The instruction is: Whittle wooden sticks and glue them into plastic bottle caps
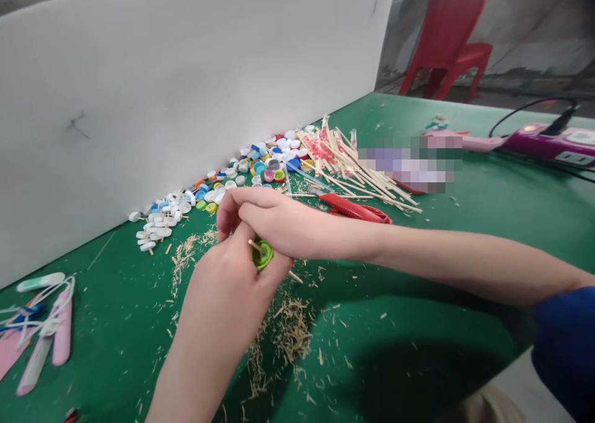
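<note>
My left hand [232,280] is closed around a green bottle cap [261,255] with a thin wooden stick [255,245] pushed through its middle; the stick's far end pokes out below the hand. My right hand [264,215] reaches in from the right and curls over the top of the cap and stick, fingers pinched together at them. Both hands hover just above the green table [418,324].
A white board [186,88] stands along the table's back. Against it lie several coloured bottle caps [242,169] and caps on sticks [158,224]. Wooden sticks [357,175], red cutter [353,209], wood shavings [288,330], pink tools [46,330], purple device [543,141], red chair [446,38].
</note>
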Demonstrator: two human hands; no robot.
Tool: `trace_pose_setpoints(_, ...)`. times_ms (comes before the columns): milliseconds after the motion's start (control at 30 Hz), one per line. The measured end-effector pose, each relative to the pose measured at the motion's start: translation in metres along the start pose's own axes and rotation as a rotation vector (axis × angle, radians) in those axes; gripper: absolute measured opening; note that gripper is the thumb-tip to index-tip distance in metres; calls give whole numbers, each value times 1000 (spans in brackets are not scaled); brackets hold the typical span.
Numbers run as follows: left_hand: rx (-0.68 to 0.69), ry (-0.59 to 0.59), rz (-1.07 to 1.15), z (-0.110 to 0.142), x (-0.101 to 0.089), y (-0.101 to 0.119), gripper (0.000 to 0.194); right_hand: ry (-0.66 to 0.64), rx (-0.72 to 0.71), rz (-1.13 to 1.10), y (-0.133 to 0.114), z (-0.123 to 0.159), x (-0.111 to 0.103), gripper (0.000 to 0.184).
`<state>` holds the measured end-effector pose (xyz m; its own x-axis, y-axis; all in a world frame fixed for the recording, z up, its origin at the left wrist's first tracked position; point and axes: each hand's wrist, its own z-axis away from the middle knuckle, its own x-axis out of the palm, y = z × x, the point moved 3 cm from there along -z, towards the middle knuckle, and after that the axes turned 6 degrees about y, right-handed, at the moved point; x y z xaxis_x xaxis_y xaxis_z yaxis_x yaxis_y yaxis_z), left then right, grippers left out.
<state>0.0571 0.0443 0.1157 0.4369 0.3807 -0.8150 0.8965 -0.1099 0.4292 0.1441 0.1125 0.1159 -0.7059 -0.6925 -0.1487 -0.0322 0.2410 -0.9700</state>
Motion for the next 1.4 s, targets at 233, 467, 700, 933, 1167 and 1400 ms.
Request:
trace_pose_setpoints(233,-41,-30,32,1,3,-2,24,18,21,52,0,0,-1,16)
trace_pose_setpoints(467,-69,-30,-28,3,2,-2,20,20,-43,65,2,1,0,21)
trace_pose_setpoints(700,-30,0,-13,6,5,-1,23,39,-78,60,-1,4,0,23)
trace_pose_setpoints(933,9,29,-36,6,6,-2,25,16,-68,80,-3,5,1,24)
trace_pose_setpoints(1167,5,17,-41,8,4,-1,26,24,-70,76,-3,6,1,24)
trace_pose_setpoints(1400,-31,-79,61,4,1,-8,21,63,-130,-31,2,5,-3,21)
